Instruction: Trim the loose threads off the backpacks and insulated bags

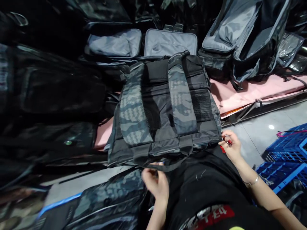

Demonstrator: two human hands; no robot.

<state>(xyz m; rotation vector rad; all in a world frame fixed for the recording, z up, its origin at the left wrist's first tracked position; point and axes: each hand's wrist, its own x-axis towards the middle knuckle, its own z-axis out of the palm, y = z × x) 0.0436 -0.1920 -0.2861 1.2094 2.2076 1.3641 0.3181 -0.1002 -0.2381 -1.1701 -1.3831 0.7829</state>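
"Taking the backpack (158,92) as the dial, what is lying leftmost?"

"Dark bags (62,89) are sitting at nine o'clock, and a camouflage bag (115,191) is resting at seven."

"How is the left hand (157,182) doing?"

"It is curling at six, beside the webbing loop (171,167); blur is hiding its grip, so I cannot tell whether it is grasping."

"And where is the backpack lying?"

"It is resting partly over the pink table (251,95), shoulder straps (181,95) facing up, bottom edge pointing to six."

"The right hand (231,147)?"

"At four, its grip is pinching the backpack's lower corner; something small and red is showing there. Blue crates (286,147) are standing farther out, between three and four."

"Which step is this?"

"Handling the bottom edge, I am judging; any further move is calling for a steady corner and the loop lying clear of the fingers."
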